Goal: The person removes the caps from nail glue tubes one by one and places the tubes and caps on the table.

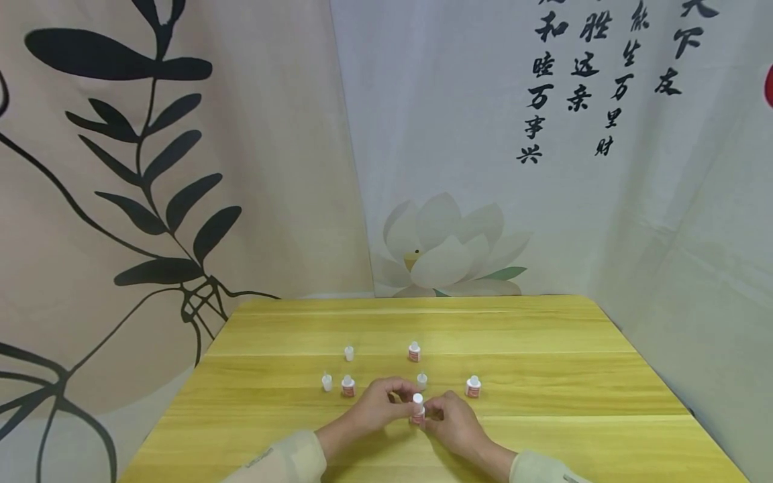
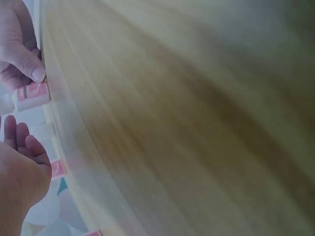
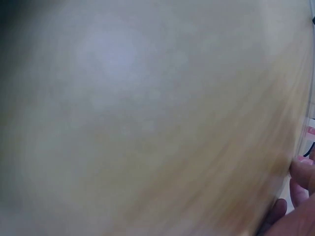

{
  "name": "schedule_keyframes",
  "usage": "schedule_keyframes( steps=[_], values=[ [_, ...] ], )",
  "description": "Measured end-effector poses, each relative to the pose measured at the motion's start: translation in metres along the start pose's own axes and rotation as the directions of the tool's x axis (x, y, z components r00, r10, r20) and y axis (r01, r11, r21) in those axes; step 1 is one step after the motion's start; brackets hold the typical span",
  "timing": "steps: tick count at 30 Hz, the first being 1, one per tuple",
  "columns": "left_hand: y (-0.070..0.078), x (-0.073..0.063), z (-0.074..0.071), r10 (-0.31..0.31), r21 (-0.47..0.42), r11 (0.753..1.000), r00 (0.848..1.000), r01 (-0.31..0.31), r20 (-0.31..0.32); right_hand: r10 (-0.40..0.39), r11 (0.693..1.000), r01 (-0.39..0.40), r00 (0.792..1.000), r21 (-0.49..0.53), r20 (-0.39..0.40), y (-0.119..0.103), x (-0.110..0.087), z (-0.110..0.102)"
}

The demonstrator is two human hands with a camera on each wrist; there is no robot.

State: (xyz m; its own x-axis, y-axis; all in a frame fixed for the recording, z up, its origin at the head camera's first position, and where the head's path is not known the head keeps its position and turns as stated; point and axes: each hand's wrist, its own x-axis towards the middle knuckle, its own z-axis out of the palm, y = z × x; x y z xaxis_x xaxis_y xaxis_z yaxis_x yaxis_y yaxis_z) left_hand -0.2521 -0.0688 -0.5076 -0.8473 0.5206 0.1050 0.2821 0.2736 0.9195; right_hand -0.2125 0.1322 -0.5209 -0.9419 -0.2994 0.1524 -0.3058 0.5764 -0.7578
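Observation:
A small white bottle (image 1: 417, 417) with a pink-red label stands upright between both hands. Its rounded white top (image 1: 417, 398) points up. My right hand (image 1: 451, 422) pinches the bottle's body low down; in the left wrist view, the right thumb (image 2: 34, 71) presses by the pink label (image 2: 33, 92). Thumb and index finger of my left hand (image 1: 383, 404) close around the white top from the left. The left hand's other fingers (image 2: 22, 133) are loosely curled beside the bottle. In the right wrist view only part of the right hand (image 3: 300, 211) shows at the edge.
Similar labelled bottles stand at left (image 1: 348, 386), back (image 1: 414, 351) and right (image 1: 474, 386). Small white pieces, some with a thin tip, stand at far left (image 1: 327, 382), back left (image 1: 349, 353) and just behind the hands (image 1: 422, 381). Printed curtains hang behind the wooden table (image 1: 543, 349).

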Motion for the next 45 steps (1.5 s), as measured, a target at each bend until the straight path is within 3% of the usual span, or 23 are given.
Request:
schedule_keyframes(
  steps=[7, 23, 37, 45],
  values=[
    [-0.003, 0.0001, -0.0007, 0.031, 0.017, 0.999, 0.999, -0.031, 0.005, -0.004, 1.0, 0.004, 1.0, -0.012, -0.002, -0.0001, -0.0001, 0.0],
    [-0.0005, 0.0012, 0.0023, -0.02, 0.009, 1.0, 1.0, 0.021, -0.023, -0.005, 1.0, 0.005, 1.0, -0.015, -0.01, 0.0001, -0.0002, -0.0003],
    [0.0022, 0.0012, -0.0032, 0.02, 0.047, 0.999, 1.0, -0.02, -0.001, -0.012, 1.0, 0.012, 1.0, -0.006, 0.007, 0.0012, 0.0005, -0.0003],
    [0.0028, 0.002, -0.0001, -0.01, 0.023, 1.0, 1.0, 0.01, -0.026, 0.001, 1.0, -0.001, 1.0, -0.006, -0.007, 0.0012, 0.0, 0.0004]
  ],
)
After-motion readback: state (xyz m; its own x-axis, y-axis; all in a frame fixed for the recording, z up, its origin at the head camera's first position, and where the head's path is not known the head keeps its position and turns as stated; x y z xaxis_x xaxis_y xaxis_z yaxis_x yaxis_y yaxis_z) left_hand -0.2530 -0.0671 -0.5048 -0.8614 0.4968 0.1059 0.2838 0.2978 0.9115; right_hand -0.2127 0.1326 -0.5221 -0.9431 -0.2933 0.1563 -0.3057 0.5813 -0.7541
